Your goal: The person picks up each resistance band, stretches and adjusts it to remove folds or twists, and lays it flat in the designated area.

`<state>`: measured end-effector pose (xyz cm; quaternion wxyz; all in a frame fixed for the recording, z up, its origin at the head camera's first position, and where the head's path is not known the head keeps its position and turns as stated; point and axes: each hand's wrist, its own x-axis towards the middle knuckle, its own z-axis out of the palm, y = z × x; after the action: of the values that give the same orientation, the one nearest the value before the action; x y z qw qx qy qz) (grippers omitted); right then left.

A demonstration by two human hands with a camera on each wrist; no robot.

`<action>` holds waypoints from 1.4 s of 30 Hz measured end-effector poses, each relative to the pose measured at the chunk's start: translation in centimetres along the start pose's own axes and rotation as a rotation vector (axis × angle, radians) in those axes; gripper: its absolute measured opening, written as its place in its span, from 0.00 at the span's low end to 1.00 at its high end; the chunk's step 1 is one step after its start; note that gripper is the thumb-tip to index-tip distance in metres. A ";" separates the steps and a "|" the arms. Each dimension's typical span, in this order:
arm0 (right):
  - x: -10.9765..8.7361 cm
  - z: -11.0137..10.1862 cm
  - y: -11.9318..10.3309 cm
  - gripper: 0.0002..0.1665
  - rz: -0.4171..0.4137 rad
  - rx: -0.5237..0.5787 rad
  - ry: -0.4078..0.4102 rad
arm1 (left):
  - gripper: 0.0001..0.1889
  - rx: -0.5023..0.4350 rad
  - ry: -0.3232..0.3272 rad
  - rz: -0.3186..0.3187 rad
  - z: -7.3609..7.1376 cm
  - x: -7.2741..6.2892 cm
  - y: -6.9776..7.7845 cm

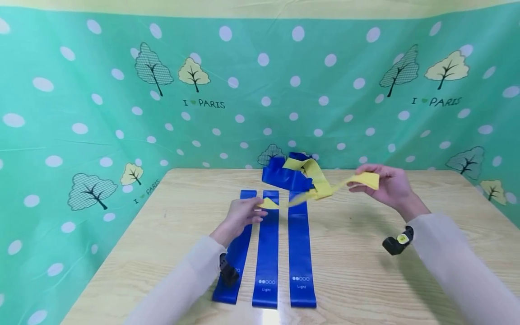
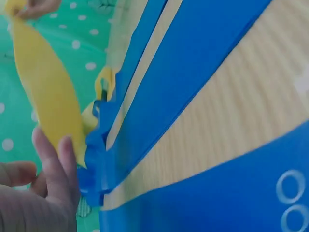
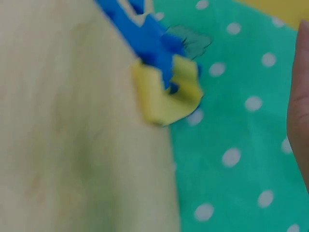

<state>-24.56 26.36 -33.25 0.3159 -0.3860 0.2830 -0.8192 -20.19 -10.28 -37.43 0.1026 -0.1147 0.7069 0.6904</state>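
Observation:
A yellow resistance band (image 1: 369, 180) is held up above the table, twisted between both hands. My left hand (image 1: 239, 215) pinches its left end over the blue bands; in the left wrist view this hand (image 2: 53, 186) is at the lower left, in front of the hanging yellow strip (image 2: 48, 87). With thumb and fingers, my right hand (image 1: 387, 186) grips the other end, higher and farther right. Three flat blue bands lie lengthwise: a left one (image 1: 227, 286), a middle one (image 1: 266, 253) and a right one (image 1: 300, 253). The middle and right ones read "Light".
Behind them, a crumpled heap of blue bands (image 1: 284, 178) and yellow bands (image 1: 314, 171) sits at the back edge of the wooden table (image 1: 162, 253). A green dotted cloth (image 1: 252, 122) hangs behind the table and along its sides.

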 end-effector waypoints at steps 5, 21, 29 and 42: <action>-2.5 -1.0 0.6 0.45 0.094 -0.146 0.018 | 0.13 -0.023 0.110 0.156 -0.5 0.7 0.0; -6.5 -1.4 1.7 0.25 0.445 -0.622 0.266 | 0.16 -0.074 0.134 0.247 0.2 1.6 0.0; -6.9 0.3 3.5 0.27 0.658 -0.802 0.421 | 0.17 -0.008 0.181 0.233 1.5 2.9 1.6; -6.6 6.3 8.8 0.26 0.751 -0.702 0.444 | 0.13 0.045 0.126 0.224 6.5 6.3 3.7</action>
<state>-13.52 24.25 -39.05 0.3713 -0.1588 0.7165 -0.5689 -27.41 -3.88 -36.00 -0.0172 -0.0758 0.7355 0.6730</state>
